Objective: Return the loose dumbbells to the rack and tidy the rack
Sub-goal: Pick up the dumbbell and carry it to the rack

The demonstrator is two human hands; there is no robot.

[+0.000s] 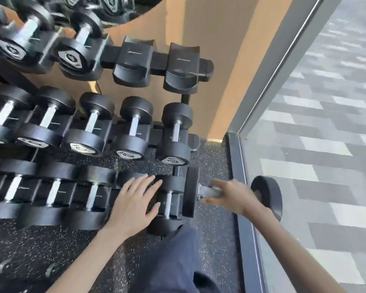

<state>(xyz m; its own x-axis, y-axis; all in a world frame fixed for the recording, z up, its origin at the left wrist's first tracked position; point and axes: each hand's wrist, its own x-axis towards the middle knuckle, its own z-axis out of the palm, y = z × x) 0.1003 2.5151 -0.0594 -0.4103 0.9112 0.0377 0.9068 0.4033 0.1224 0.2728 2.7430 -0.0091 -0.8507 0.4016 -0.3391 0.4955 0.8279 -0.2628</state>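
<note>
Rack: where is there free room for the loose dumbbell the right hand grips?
Two cradles sit empty at the top row's right end, beside the last racked dumbbell. The middle row is full as far as seen. The bottom row is crowded, the left hand over it. The right hand and loose dumbbell fill the floor beside the glass.

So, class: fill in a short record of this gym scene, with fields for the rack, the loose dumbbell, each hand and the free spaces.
rack: three tiers, mostly full
loose dumbbell: low at the rack's right end, crosswise to the racked ones
right hand: grips its handle
left hand: open, fingers spread over the bottom tier's end dumbbell
empty cradles: two, top tier, right end
</note>
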